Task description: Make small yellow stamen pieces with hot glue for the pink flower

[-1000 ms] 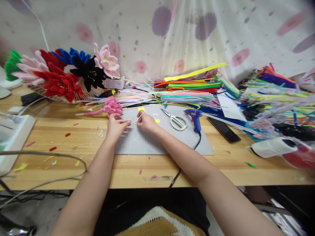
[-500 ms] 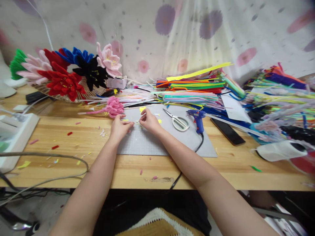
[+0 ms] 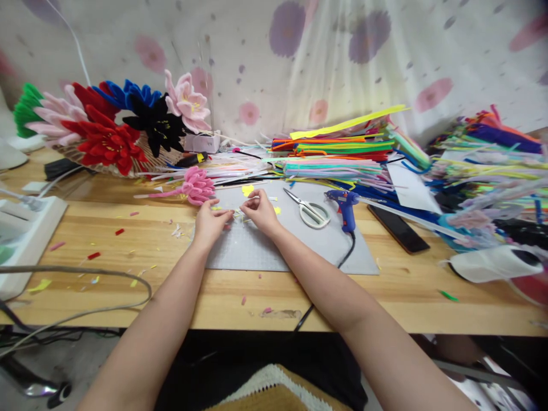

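Observation:
Above the grey cutting mat [image 3: 240, 251], my two hands nearly meet around a small bunch of thin pale-yellow stems [image 3: 238, 216]. My left hand [image 3: 209, 224] pinches the bunch from the left, thumb and fingertips together. From the right, my right hand [image 3: 262, 213] is closed at the fingertips on the same stems; which stem each finger holds is too small to tell. A pink fuzzy flower [image 3: 197, 186] made of pipe cleaners lies just beyond my left hand. Yellow scraps [image 3: 247, 190] lie behind my right hand.
Scissors [image 3: 311, 212] and a blue glue gun [image 3: 343, 206] with its cord lie on the mat's right. A phone [image 3: 399, 229] is further right. Pipe-cleaner bundles [image 3: 334, 170] line the back. Fuzzy flowers [image 3: 112, 142] stand back left; a power strip [image 3: 32, 245] is at the left edge.
My right hand has shifted very slightly, its fingertips still at the stems. The left hand stays almost in place. The view has moved a little.

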The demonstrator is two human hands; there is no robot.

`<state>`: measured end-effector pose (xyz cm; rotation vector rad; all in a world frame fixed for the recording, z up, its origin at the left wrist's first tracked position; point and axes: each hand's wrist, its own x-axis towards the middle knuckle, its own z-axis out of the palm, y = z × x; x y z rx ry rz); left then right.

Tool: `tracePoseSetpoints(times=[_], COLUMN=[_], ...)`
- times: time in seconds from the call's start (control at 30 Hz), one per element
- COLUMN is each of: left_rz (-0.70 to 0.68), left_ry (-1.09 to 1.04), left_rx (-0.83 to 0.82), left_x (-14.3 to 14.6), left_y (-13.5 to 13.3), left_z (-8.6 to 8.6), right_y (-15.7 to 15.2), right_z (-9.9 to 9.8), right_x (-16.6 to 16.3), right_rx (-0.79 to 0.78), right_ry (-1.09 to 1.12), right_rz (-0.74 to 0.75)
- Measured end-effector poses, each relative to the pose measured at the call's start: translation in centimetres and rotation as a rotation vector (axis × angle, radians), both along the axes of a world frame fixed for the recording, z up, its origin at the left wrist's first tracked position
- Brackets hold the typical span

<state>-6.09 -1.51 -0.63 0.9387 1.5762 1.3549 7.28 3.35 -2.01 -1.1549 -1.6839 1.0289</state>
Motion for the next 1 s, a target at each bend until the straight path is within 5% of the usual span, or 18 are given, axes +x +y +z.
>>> tracePoseSetpoints(times=[0.2,0.3,0.73,1.0], left_rz=[0.028,0.019,0.032,0.029], left_ry=[0.006,0.019,-0.172,-0.282], left_rx=[0.02,0.023,-0.025,0.024], left_x=[-0.3,-0.3,0.5,0.8], left_y=[0.2,0.2,-0.4,-0.4], left_z=[0.0,-0.3,1.4,1.7], right_y=[-1.1,-1.2,0.4,-0.1], right_z=[0.7,0.8,-0.7,-0.3], right_x=[-0.3,-0.4,-0.7,-0.8], right_rx=[0.248,0.245,-0.104,-0.372], right_ry=[-0.459,-0.508,0.361,0.561], right_rz=[0.013,0.019,0.097,0.182])
